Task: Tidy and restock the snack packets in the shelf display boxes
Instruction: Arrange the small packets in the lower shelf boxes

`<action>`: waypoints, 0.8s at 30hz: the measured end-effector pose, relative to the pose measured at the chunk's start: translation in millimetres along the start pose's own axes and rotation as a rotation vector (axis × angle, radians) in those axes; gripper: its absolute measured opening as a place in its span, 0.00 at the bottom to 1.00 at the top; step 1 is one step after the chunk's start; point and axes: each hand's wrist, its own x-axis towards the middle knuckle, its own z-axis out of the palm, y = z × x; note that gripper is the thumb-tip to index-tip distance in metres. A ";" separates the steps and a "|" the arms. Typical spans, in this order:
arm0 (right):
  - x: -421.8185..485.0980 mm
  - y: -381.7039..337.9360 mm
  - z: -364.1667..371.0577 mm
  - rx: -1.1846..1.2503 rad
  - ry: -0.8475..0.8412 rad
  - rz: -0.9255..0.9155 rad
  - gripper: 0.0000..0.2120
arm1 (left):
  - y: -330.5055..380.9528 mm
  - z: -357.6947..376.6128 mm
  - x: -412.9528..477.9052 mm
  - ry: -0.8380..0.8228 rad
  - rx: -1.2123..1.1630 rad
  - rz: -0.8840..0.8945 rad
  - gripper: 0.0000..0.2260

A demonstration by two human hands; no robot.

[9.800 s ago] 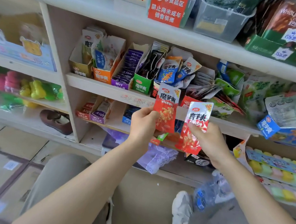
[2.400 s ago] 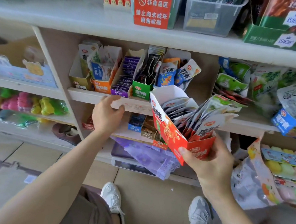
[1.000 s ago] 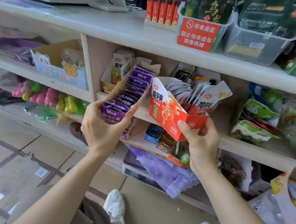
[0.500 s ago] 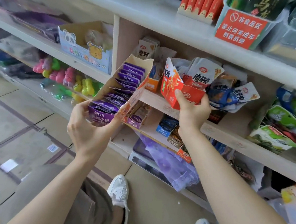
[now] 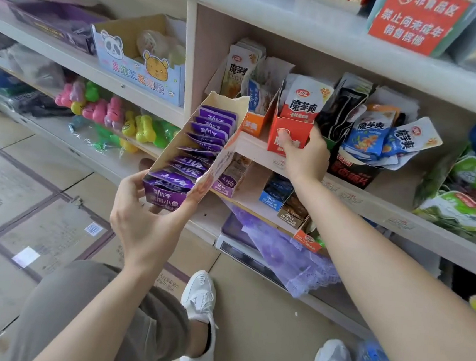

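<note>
Head view: left hand [image 5: 142,223] cradles purple box [image 5: 193,152]; right hand [image 5: 306,155] grips red box [image 5: 289,133].

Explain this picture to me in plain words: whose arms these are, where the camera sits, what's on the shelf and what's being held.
No machine here: a person wears a camera on the head, looking down at two bare arms. The left hand holds a purple box of purple packets, off the shelf and tilted. The right hand grips a red box of packets standing on the shelf, between an orange box and a black box. Loose blue packets lie on the black box.
</note>
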 end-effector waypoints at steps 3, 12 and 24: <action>6.1 11.9 -7.7 -0.101 -0.055 -0.079 0.15 | -1.1 -2.2 -4.3 -0.021 -0.021 -0.022 0.29; -11.1 51.6 -34.0 -0.666 -0.130 -0.860 0.26 | -3.3 1.4 -9.3 -0.059 -0.045 -0.011 0.27; 25.9 35.6 -26.1 -0.925 -0.469 -0.662 0.37 | -9.5 -2.2 -17.2 -0.130 -0.038 0.003 0.29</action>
